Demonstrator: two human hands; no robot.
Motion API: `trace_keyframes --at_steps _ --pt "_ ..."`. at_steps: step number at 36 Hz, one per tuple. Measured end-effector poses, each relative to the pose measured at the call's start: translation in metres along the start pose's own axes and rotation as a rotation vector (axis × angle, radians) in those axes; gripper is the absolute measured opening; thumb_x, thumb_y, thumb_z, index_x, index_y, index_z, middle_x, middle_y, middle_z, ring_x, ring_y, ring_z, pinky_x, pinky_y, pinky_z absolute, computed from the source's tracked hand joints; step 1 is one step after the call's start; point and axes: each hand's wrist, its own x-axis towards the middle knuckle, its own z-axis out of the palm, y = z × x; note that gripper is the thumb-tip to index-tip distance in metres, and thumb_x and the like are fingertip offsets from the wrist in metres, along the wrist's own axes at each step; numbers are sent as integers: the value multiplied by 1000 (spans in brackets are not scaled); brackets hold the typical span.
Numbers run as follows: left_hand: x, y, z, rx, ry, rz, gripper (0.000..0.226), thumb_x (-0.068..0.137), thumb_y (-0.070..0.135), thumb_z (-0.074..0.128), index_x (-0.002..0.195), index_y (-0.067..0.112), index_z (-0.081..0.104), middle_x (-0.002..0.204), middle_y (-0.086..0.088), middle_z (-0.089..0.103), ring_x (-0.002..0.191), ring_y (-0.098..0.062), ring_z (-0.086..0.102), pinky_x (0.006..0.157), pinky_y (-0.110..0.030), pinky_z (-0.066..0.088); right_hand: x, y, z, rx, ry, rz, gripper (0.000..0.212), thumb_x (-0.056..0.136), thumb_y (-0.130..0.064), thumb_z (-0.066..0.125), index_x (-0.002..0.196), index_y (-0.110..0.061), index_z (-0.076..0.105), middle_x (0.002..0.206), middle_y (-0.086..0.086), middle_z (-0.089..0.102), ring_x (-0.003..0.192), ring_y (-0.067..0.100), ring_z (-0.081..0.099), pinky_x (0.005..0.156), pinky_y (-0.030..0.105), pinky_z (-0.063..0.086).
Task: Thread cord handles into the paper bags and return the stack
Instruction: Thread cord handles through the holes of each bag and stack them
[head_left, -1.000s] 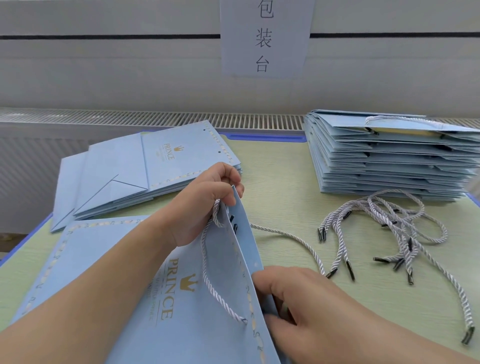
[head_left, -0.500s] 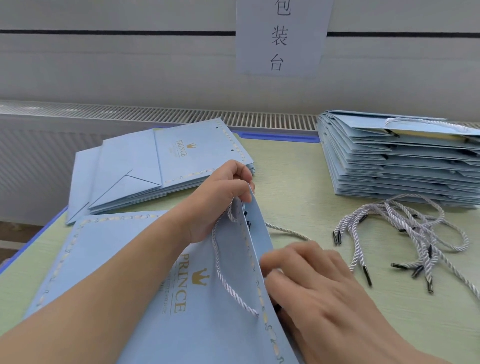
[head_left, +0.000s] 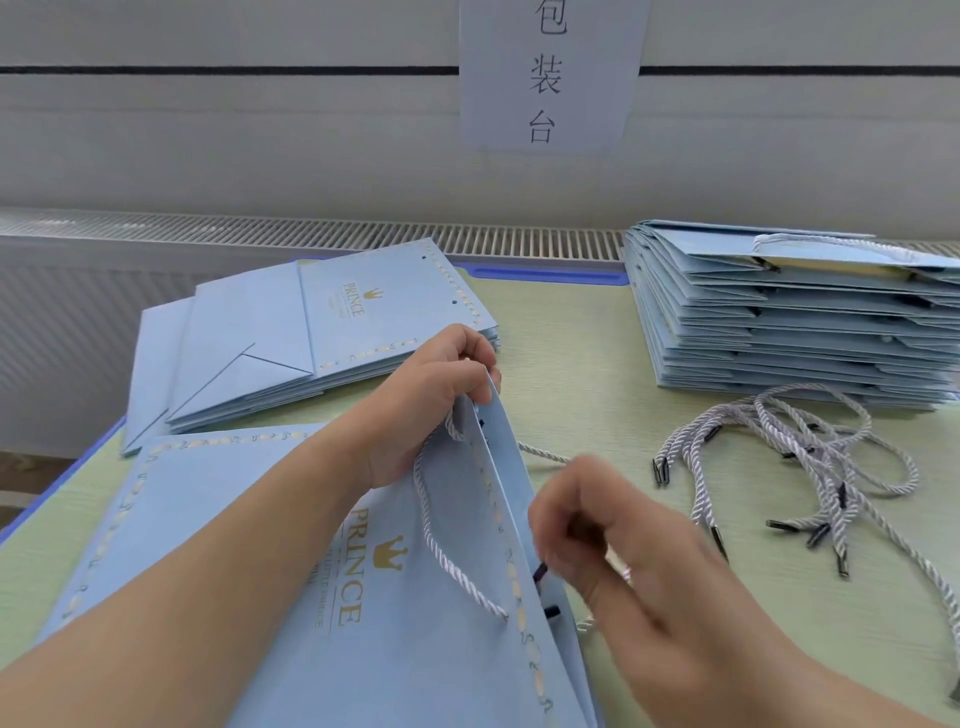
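While the left hand (head_left: 436, 395) keeps pinching the bag (head_left: 395, 597) rim open, the right hand (head_left: 597, 540) has lifted, fingers curled, apparently pulling a cord (head_left: 540, 453) end through the second panel.

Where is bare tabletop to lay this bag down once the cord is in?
Bare green tabletop lies between the unthreaded bag stack and the finished bag stack, up to the blue rim. The right side is crowded by loose cords. The near side is filled by the bag in work and both hands.
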Motion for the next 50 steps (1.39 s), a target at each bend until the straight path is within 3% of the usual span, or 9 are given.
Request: trace_keyframes --at_steps 3,10,13,19,23,26,32,39,50 --pt "0 1 0 -24 2 -5 30 54 11 47 84 15 48 77 -1 53 63 -17 37 57 -32 29 7 2 -10 298 -91 107 16 84 -20 54 89 -35 52 77 -12 55 71 12 49 68 24 44" --pt "-2 2 -3 -98 -5 13 30 53 9 45 82 15 47 70 2 52 56 -12 39 54 -30 28 18 19 -24 114 5 209 27 89 -41 41 111 -42 56 108 -20 62 109 4 53 89 19 43" --pt "-3 3 -3 -144 -24 47 30 52 8 43 81 15 46 69 3 51 54 -11 40 53 -28 29 21 25 -25 -97 -65 255 37 89 -36 37 122 -52 40 127 -28 48 124 -8 38 100 9 30" --pt "-6 2 2 -208 -125 86 31 55 5 41 84 14 45 68 2 50 53 -11 40 47 -21 37 29 27 -17 -320 -275 302 73 97 -22 42 147 -45 -7 155 -13 16 143 7 7 118 28 8" --pt "-6 3 3 -227 -141 98 30 56 5 42 85 12 45 68 2 51 53 -11 41 46 -19 39 33 20 -12 -226 -224 246 74 92 -18 56 136 -56 9 110 -28 50 113 4 40 103 20 25" --pt "-7 4 2 -216 -142 101 30 56 5 43 84 13 45 69 2 51 53 -10 42 45 -19 37 34 14 -20 375 -84 390 50 84 -13 61 127 -33 44 73 -6 60 77 18 57 85 36 45" --pt "-6 -1 8 -115 -129 99 27 57 8 47 84 15 45 67 5 52 53 -11 35 47 -23 29 30 26 -69 1194 -182 503 43 73 -9 73 115 -10 65 69 6 48 56 18 52 64 34 53" --pt "-5 -5 14 76 -85 125 23 61 15 51 84 14 49 73 -2 52 58 -6 43 55 -22 33 28 29 -85 663 -216 637 26 74 -16 61 98 -18 70 61 2 42 48 9 31 43 19 33" --pt "-4 -8 12 261 -80 157 29 74 38 59 95 18 53 75 -6 39 63 -14 34 52 -18 31 29 20 -78 306 -82 594 15 95 -8 49 98 -13 63 55 -1 41 45 7 31 42 18 30"
